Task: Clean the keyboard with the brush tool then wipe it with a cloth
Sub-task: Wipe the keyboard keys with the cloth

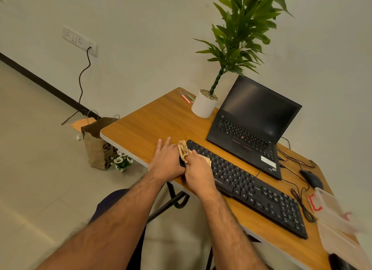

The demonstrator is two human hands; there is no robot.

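A black keyboard point(251, 187) lies diagonally along the front of the wooden table point(153, 124). My right hand point(198, 173) grips a bunched tan cloth point(182, 149) and presses it on the keyboard's left end. My left hand point(167, 161) lies beside that end with fingers stretched flat on the table, its thumb side against the keyboard's left edge. No brush tool is in sight.
An open black laptop point(253, 124) stands behind the keyboard, a potted plant point(204, 105) to its left with coloured pens point(186, 98) near it. A black mouse point(312, 178) with cables and a clear plastic box point(338, 223) sit at the right. A jute bag point(96, 149) stands on the floor.
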